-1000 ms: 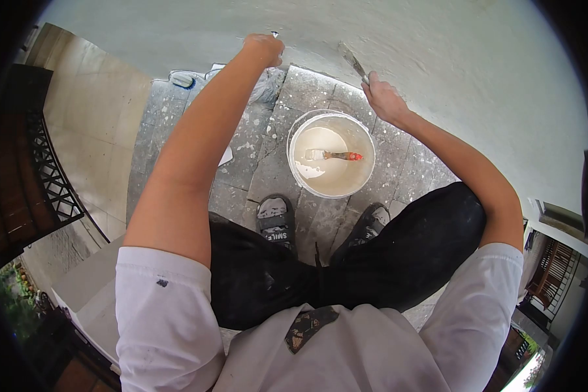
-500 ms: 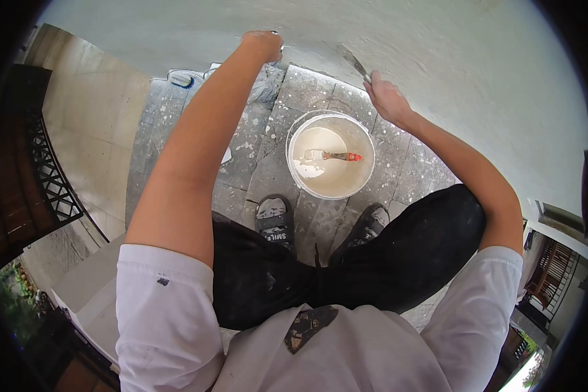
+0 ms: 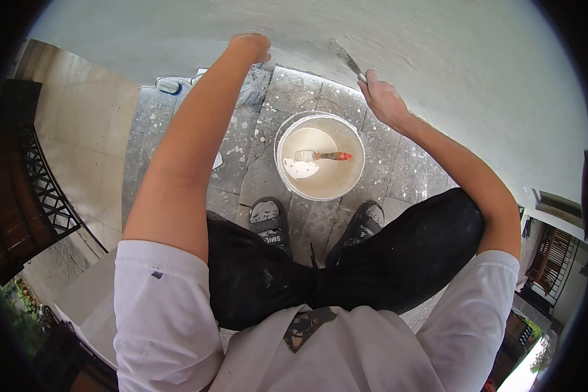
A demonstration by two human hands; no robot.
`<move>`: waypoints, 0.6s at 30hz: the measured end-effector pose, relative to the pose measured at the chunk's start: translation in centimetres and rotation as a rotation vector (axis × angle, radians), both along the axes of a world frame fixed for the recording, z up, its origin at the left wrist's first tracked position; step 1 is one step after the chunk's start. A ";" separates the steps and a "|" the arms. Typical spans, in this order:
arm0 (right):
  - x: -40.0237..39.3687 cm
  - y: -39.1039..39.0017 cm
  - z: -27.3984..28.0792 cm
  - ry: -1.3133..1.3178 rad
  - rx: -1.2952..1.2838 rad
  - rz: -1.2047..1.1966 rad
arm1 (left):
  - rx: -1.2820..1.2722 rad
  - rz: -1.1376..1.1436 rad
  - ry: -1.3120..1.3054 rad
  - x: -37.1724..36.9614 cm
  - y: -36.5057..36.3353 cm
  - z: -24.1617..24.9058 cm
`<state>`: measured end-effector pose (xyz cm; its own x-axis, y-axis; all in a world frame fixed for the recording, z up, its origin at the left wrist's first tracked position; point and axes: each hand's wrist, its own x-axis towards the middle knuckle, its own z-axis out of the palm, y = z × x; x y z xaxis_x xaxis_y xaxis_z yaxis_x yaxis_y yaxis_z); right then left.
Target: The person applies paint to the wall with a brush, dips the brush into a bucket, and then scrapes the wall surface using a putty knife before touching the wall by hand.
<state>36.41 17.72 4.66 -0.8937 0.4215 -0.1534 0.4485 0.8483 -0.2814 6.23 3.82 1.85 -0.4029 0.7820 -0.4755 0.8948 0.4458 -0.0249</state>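
Note:
My right hand (image 3: pixel 385 99) is wrapped around the handle of a putty knife (image 3: pixel 348 59), its thin blade angled up and left against or very near the pale wall (image 3: pixel 438 59). At the wall's lower part, my left hand (image 3: pixel 251 48) is closed with the fingers curled; what it holds, if anything, is hidden. Between my arms a white bucket (image 3: pixel 358 178) stands on the floor with creamy white paint or filler in it. Inside the bucket lies a paintbrush (image 3: pixel 333 156) with a red-tipped handle and whitened bristles.
Crumpled clear plastic (image 3: pixel 253 88) lies at the wall's foot below my left hand, with a white and blue object (image 3: pixel 170 86) farther left. White spots cover the grey tiles (image 3: pixel 287 91). My sandalled feet (image 3: pixel 268 219) are just behind the bucket. Dark lattice metalwork (image 3: pixel 49 176) is at left.
My left hand has shifted slightly left and a little down along the wall. The putty knife has moved slightly left and stays in my right hand. The view has shifted a little.

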 end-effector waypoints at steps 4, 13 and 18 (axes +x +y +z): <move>-0.8 -0.4 -0.4 0.006 -0.006 0.023 | 0.006 -0.006 -0.029 0.7 0.8 0.4; -5.6 -1.7 -1.1 0.042 0.016 0.104 | -0.027 0.063 -0.027 -0.2 -2.1 1.3; -2.3 -0.1 -1.1 -0.038 0.035 0.057 | -0.026 0.082 -0.079 -1.2 -1.5 0.7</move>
